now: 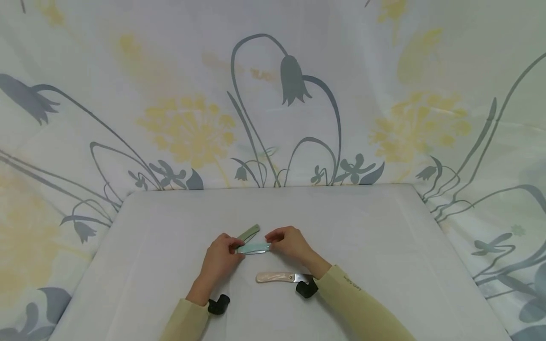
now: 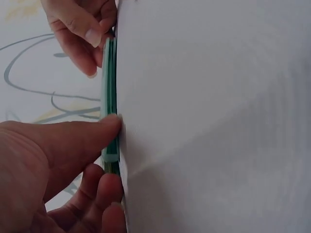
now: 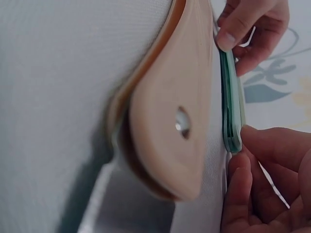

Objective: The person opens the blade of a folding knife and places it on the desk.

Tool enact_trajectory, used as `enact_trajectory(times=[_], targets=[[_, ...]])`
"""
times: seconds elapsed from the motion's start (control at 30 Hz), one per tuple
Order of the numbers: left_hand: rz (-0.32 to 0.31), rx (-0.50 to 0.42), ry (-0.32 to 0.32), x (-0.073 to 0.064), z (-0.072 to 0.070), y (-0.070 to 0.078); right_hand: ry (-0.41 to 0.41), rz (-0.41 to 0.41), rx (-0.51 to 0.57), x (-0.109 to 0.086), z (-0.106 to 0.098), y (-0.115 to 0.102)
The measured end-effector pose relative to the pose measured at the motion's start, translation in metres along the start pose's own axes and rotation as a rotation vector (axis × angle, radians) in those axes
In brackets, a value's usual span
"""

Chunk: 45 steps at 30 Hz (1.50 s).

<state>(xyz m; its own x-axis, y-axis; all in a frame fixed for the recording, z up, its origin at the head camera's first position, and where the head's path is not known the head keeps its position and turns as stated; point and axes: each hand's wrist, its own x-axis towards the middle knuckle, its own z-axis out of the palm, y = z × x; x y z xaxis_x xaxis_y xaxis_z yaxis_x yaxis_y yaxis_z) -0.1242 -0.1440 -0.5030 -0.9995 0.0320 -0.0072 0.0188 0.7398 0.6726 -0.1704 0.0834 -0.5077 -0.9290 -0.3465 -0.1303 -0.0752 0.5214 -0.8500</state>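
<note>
A teal folding knife (image 1: 254,247) lies on the table with its blade edge showing along the near side of the handle. My left hand (image 1: 219,255) holds its left end between thumb and fingers. At the other end, my right hand (image 1: 293,244) pinches the tip of the handle, as the right wrist view shows. An olive-green folding knife (image 1: 250,232) sits just behind the teal one, slanted, its lower end partly hidden by the left hand. Nearer to me lies a peach folding knife (image 1: 274,277) with its blade out; the right wrist covers the blade's far part.
All this is on a white-covered table (image 1: 362,227). A flower-printed curtain (image 1: 273,118) rises behind and around its sides. Black wrist devices (image 1: 219,305) sit near both cuffs, the right one close over the peach knife's blade.
</note>
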Motion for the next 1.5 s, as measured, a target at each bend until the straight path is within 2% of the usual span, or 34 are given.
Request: enact_trajectory(times=[0.13, 0.33, 0.53, 0.7, 0.83, 1.0, 1.03, 1.27, 1.5], targets=[[0.012, 0.030, 0.016, -0.002, 0.001, 0.002, -0.011, -0.004, 0.005, 0.000, 0.002, 0.000], [0.019, 0.025, 0.001, -0.002, 0.001, 0.004, -0.034, -0.011, -0.067, -0.001, 0.002, -0.003], [0.069, 0.056, -0.014, -0.003, 0.001, 0.004, -0.055, -0.046, -0.133, -0.002, 0.001, -0.005], [0.075, -0.002, -0.018, -0.003, 0.002, 0.005, -0.071, -0.031, -0.132, -0.004, -0.001, -0.006], [0.062, -0.061, -0.010, -0.005, 0.000, 0.006, -0.078, -0.004, -0.072, -0.006, -0.004, -0.008], [0.082, -0.144, -0.010, -0.009, -0.003, 0.008, -0.068, -0.024, 0.060, -0.011, -0.009, -0.013], [0.093, -0.160, -0.017, -0.010, -0.003, 0.008, -0.067, -0.024, 0.102, -0.012, -0.010, -0.014], [0.057, -0.321, -0.110, -0.015, -0.002, 0.012, -0.054, 0.011, 0.398, -0.029, -0.015, -0.019], [0.063, -0.468, -0.164, -0.019, 0.001, 0.024, 0.034, -0.002, 0.549, -0.042, -0.020, -0.021]])
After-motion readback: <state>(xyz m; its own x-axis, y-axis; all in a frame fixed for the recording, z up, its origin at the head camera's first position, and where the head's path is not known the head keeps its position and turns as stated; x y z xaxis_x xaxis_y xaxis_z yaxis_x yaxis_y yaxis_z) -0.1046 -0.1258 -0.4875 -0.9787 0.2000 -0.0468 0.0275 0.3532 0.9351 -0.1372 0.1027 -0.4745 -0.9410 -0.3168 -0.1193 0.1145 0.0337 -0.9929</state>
